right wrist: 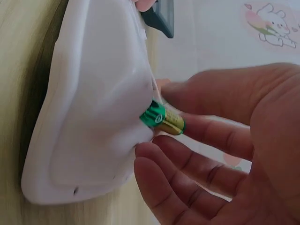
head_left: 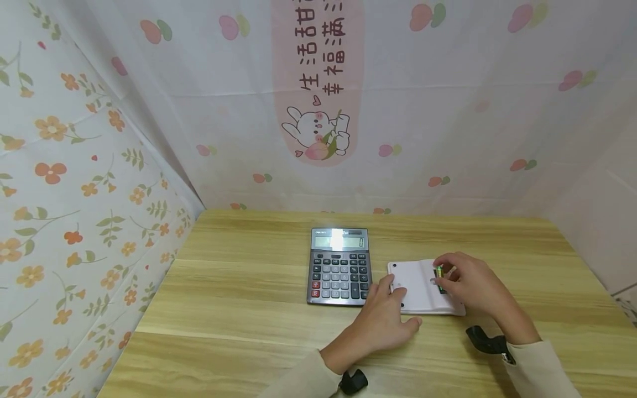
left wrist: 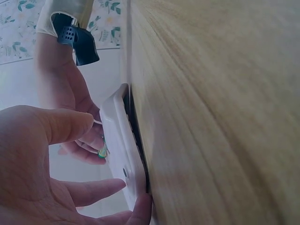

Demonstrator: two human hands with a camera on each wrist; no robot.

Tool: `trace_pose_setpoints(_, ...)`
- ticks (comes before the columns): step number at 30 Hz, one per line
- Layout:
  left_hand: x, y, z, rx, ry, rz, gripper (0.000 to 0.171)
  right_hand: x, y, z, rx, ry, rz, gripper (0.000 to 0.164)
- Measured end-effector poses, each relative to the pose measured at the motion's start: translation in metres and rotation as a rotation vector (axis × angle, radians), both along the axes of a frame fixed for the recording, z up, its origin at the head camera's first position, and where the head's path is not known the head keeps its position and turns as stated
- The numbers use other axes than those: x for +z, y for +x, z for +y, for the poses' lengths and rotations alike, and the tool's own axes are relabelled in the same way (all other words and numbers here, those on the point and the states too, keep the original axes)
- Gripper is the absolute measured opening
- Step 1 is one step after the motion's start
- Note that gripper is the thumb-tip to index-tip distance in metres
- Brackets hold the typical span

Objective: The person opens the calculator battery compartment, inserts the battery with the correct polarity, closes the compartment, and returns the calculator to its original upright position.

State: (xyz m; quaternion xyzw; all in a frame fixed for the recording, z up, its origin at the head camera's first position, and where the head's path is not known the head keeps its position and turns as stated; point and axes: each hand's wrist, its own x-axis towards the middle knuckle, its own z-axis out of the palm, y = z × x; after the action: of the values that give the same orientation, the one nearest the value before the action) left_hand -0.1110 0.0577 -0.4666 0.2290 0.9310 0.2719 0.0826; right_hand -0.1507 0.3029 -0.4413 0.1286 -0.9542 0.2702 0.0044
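A white plastic device lies back side up on the table, a dark battery slot uncovered at its right. One end of a green and gold battery sticks up out of that slot. My right hand pinches the battery between thumb and finger, the other fingers curled beside the device. With its fingers spread, my left hand steadies the device, fingertips on its left edge and thumb pointing away. In the left wrist view the battery shows just under the right hand's fingers.
A dark grey calculator stands face up left of the device, close to my left fingertips, its display reading 0. The wooden table ends at a patterned cloth behind. Another flowered cloth hangs along the left side.
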Motion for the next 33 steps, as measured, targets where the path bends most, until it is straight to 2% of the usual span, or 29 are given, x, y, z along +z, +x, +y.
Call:
trace_pose_setpoints(4, 0.001, 0.000, 0.000, 0.001, -0.007, -0.006, 0.065, 0.001, 0.002, 0.005, 0.042, -0.012, -0.008, 0.037)
trace_pose_setpoints(12, 0.004, -0.002, 0.001, -0.019, -0.084, 0.040, 0.062, -0.001, 0.009, 0.022, 0.175, -0.067, -0.039, 0.070)
trace_pose_setpoints(17, 0.005, -0.003, 0.000, -0.037, -0.132, 0.101, 0.060, -0.002, 0.013, 0.024, 0.178, -0.022, -0.086, 0.089)
trace_pose_setpoints(22, 0.005, -0.007, 0.000, -0.052, -0.178, 0.143, 0.055, -0.004, 0.014, 0.024, 0.183, 0.006, -0.071, 0.091)
trace_pose_setpoints(29, 0.007, -0.010, 0.000, -0.066, -0.172, 0.149, 0.051, -0.007, 0.014, 0.024, 0.200, -0.011, -0.029, 0.089)
trace_pose_setpoints(33, -0.006, -0.014, 0.002, -0.066, -0.143, 0.194, 0.048, -0.008, 0.013, 0.025, 0.213, -0.020, -0.022, 0.084)
